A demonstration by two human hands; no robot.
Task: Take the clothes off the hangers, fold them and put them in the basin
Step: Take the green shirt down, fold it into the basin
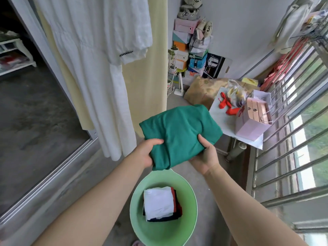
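A person's left hand (147, 152) and right hand (206, 154), fingers curled round its near edge, hold a folded teal-green fabric garment (179, 130) in the air just beyond the far rim of a round pale-green plastic basin (159, 233), below and nearer, already holding folded clothes (158, 203).

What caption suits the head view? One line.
Left hand and right hand hold a folded green garment above the basin of clothes.

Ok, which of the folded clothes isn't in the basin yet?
The dark green one: the left hand and right hand hold it above the basin. The white, red and dark pieces already lie stacked inside.
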